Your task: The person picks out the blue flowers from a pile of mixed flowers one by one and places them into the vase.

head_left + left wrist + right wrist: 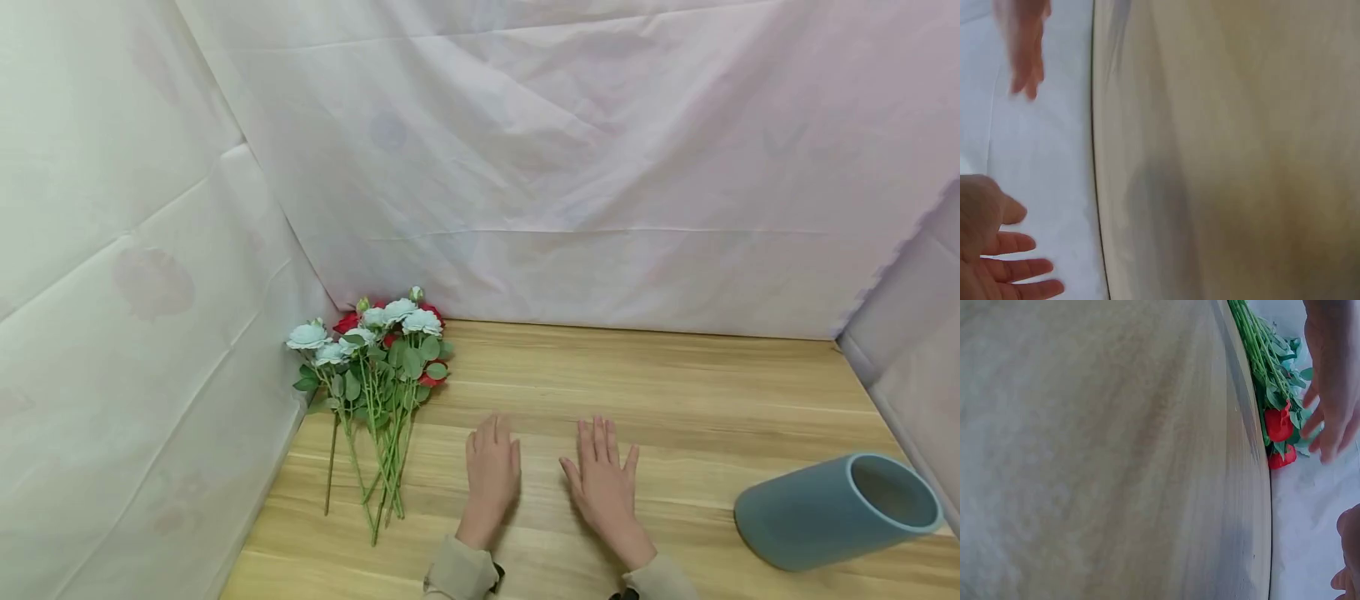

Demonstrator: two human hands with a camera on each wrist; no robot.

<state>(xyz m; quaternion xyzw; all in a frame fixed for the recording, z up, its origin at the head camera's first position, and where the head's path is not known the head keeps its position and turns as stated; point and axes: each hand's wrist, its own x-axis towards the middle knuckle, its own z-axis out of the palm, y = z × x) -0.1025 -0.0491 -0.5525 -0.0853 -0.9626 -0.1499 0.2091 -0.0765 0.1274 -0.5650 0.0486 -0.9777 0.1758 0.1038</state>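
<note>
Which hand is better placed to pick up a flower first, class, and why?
Probably the left hand: it is empty and nearer the flowers, while the right hand is nearer the vase.

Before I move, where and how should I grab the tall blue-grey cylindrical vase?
Probably around the middle of the vase, your right hand coming from its left. It looks upright, open end up, with smooth round sides and no visible handle, and its left side faces your hand.

free tabletop (pixel 637 379) mid-rear, flowers (pixel 411 362) blocking left, blue vase (pixel 802 514) blocking near right, cloth wall (pixel 525 183) behind
</note>
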